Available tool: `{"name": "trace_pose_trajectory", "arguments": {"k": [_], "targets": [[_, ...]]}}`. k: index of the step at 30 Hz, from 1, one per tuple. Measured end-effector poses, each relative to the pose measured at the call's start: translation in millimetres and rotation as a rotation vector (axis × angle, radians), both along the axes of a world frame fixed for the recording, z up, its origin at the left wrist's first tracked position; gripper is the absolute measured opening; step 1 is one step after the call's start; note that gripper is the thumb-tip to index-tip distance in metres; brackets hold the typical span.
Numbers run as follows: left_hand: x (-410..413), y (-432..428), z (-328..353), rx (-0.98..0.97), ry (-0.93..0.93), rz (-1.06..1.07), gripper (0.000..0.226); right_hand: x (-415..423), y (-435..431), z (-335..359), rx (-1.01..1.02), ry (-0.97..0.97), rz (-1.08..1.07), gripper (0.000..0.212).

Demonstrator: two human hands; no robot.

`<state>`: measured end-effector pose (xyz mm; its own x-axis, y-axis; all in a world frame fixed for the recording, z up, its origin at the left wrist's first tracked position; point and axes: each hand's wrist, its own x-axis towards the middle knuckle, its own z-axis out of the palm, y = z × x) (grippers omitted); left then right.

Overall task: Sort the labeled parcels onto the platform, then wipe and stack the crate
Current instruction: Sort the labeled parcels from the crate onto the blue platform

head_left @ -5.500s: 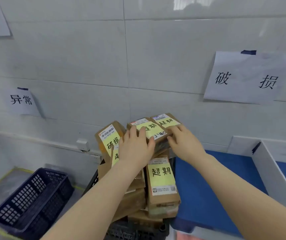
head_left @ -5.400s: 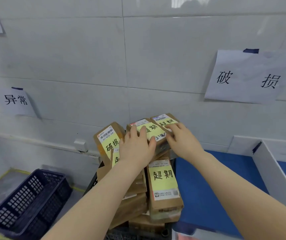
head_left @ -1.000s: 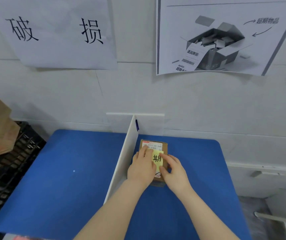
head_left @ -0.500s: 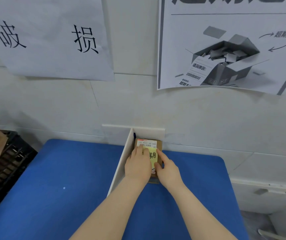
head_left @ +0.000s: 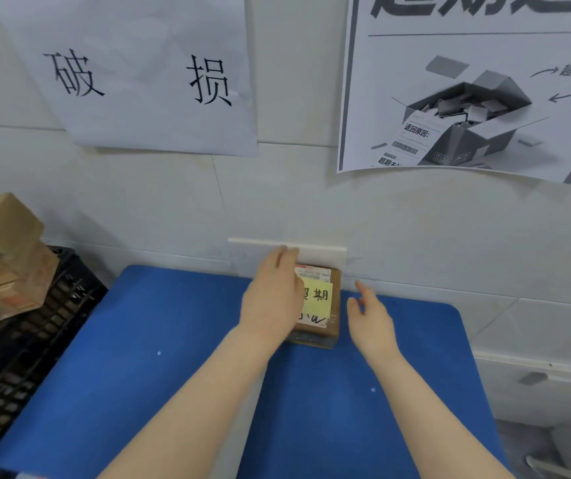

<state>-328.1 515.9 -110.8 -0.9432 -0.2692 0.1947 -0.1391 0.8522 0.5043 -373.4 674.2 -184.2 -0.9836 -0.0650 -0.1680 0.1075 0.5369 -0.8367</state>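
We see the parcel (head_left: 322,305) lying flat on the blue platform (head_left: 139,357), at its back edge, close to the wall (head_left: 415,236) and just below a white strip (head_left: 322,252). A yellow note (head_left: 317,299) is on its top. The left hand (head_left: 272,299) covers the left edge of the parcel, fingers straight and together; we cannot tell if it presses on it. The right hand (head_left: 370,318) is just beside the right side of the parcel, not touching, fingers relaxed and a little spread, holding nothing. At the far left stands the black crate (head_left: 25,357), with brown boxes (head_left: 1,257) piled in it.
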Motion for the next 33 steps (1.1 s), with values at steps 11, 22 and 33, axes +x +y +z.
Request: {"name": "trace_pose_trajectory", "arguments": {"k": [11,22,33], "targets": [[168,-101,-11,-0.379,0.01,0.164,0.042,141,-92,85,0.41,0.617,0.464,0.035],[366,-252,3,-0.384,-0.045,0.302,0.026,317,-260,82,0.326,0.465,0.652,0.033],[435,-338,19,-0.354,0.013,0.287,0.028,372,-361,95,0.223,0.427,0.681,0.033]]}}
